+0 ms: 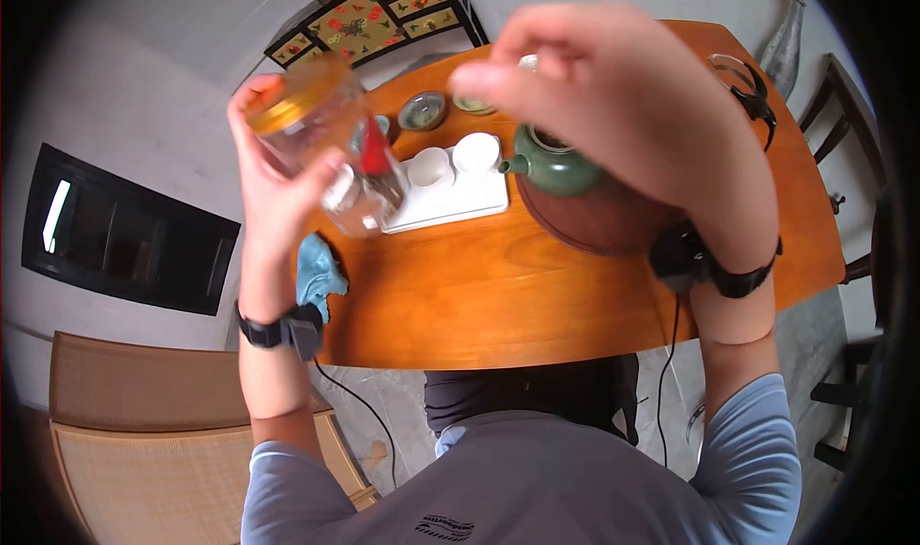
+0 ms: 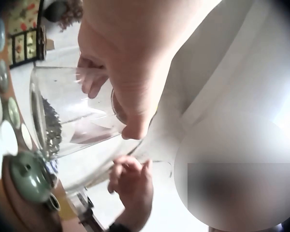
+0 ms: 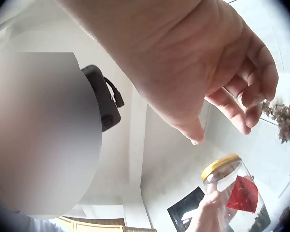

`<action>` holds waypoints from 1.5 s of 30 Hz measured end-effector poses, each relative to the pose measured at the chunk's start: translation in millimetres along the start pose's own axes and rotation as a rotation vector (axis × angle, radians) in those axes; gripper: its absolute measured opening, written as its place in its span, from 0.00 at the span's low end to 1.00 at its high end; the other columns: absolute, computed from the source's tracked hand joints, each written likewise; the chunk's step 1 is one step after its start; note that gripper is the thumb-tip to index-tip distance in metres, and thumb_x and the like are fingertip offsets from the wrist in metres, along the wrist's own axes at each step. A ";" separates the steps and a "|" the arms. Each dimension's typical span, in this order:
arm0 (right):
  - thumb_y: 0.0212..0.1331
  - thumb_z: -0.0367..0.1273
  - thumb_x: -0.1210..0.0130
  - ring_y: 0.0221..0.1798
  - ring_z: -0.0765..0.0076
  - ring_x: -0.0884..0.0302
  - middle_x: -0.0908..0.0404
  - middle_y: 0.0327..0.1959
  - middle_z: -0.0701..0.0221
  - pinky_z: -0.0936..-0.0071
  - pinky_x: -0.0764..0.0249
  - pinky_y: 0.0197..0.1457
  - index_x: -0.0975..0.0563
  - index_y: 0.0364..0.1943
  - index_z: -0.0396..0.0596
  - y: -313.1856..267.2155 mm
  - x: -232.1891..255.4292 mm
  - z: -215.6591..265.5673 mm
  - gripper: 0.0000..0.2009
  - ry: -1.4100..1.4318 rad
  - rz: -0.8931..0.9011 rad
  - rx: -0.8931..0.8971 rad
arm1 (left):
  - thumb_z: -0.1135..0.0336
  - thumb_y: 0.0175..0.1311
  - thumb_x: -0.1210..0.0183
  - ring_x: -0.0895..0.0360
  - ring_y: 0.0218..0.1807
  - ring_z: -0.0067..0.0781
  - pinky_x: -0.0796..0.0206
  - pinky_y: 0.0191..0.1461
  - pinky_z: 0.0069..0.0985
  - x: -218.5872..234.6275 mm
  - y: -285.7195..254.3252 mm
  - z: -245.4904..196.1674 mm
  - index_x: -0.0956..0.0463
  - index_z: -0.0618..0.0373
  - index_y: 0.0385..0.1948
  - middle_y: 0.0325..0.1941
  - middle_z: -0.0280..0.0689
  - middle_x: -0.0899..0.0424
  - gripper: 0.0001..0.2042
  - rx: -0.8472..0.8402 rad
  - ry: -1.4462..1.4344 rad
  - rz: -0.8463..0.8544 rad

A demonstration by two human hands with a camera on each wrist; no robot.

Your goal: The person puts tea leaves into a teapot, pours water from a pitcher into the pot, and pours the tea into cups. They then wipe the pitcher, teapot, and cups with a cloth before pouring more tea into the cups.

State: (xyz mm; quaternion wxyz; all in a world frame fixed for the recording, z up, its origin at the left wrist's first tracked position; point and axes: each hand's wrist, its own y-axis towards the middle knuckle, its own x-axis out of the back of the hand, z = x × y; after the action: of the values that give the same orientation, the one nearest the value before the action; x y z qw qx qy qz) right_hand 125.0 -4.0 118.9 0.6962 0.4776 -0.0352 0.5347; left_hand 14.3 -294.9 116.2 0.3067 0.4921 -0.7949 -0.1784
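A: What is the left hand (image 1: 264,176) doing?
B: It's gripping the jar (image 1: 331,138), fingers and thumb wrapping round the side near the gold lid (image 1: 287,114).

A: And where is the jar?
B: It's being held up in the air over the left part of the table (image 1: 460,301), the lid sitting on it. A red label (image 3: 242,194) is showing on its side, and dark leaves (image 2: 52,129) are lying at its bottom.

A: Is the right hand (image 1: 585,71) holding anything?
B: No, it's hanging empty in the air, fingers loosely bending, apart from the jar.

A: What's standing around them?
B: The green teapot (image 1: 558,171) is standing on a round board (image 1: 585,227), its spout pointing toward a white tray (image 1: 455,212) that's carrying two cups (image 1: 431,170). A blue cloth (image 1: 318,272) is lying near the table's left edge.
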 end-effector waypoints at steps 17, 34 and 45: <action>0.71 0.39 0.37 0.29 0.89 0.29 0.21 0.26 0.82 0.85 0.36 0.29 0.16 0.38 0.46 4.3 45.6 5.0 0.11 0.237 0.033 -0.340 | 0.74 0.53 0.25 0.22 0.61 0.35 0.30 0.67 0.33 199.1 -0.2 215.5 0.40 0.56 0.62 0.60 0.42 0.27 0.36 0.259 0.348 -0.449; 0.72 0.36 0.40 0.30 0.93 0.35 0.25 0.27 0.87 0.86 0.43 0.27 0.17 0.37 0.49 15.6 18.0 -26.5 0.08 0.156 0.039 -0.310 | 0.75 0.58 0.30 0.27 0.68 0.41 0.33 0.71 0.35 189.4 -23.1 252.4 0.61 0.53 0.80 0.70 0.50 0.32 0.53 0.336 0.420 -0.355; 0.73 0.27 0.44 0.33 0.92 0.32 0.22 0.33 0.84 0.88 0.38 0.31 0.20 0.39 0.44 19.2 3.4 -30.2 0.04 0.289 0.129 -0.307 | 0.80 0.66 0.43 0.26 0.53 0.25 0.29 0.55 0.25 160.8 -52.9 212.0 0.31 0.59 0.62 0.54 0.39 0.24 0.22 -0.040 0.483 -0.711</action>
State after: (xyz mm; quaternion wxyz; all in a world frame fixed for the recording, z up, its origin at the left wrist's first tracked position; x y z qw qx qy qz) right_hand 97.5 19.1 116.6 0.7230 0.2810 -0.0463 0.6294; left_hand -143.4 -466.1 -23.3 0.4130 0.7570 -0.4778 -0.1678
